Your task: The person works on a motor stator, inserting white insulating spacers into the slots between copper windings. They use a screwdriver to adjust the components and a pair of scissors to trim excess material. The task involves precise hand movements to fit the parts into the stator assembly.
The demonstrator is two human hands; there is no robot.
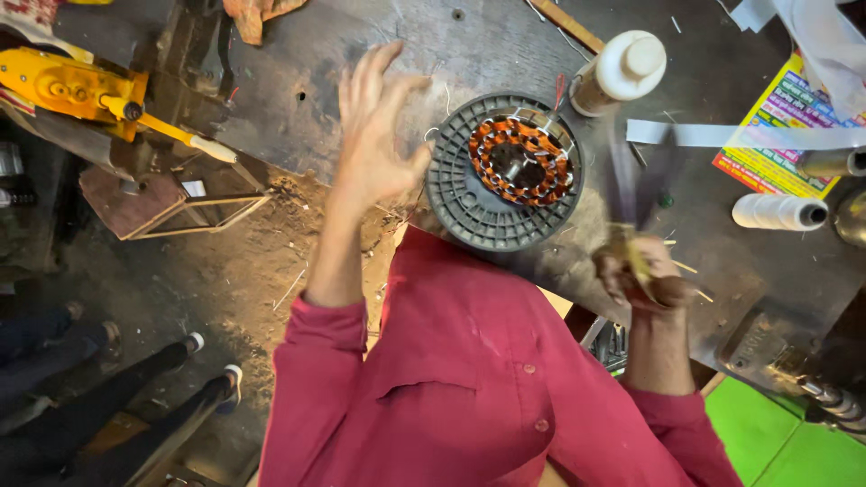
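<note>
A motor stator with copper windings (521, 162) rests on a grey round ribbed plastic disc (460, 198) on the dark workbench (361, 54). My left hand (377, 126) is lifted just left of the disc, fingers spread, holding nothing. My right hand (645, 278) is closed on a motion-blurred pair of scissors (631, 180) with yellowish handles, its dark blades pointing up to the right of the disc. My red shirt sleeves fill the lower middle.
A white-capped bottle (624, 70), a white paper strip (695, 133), a colourful printed sheet (780, 135) and a roll of white thread (780, 212) lie at the right. A yellow tool (77, 88) is at the left. Another person's legs (171, 383) are at bottom left.
</note>
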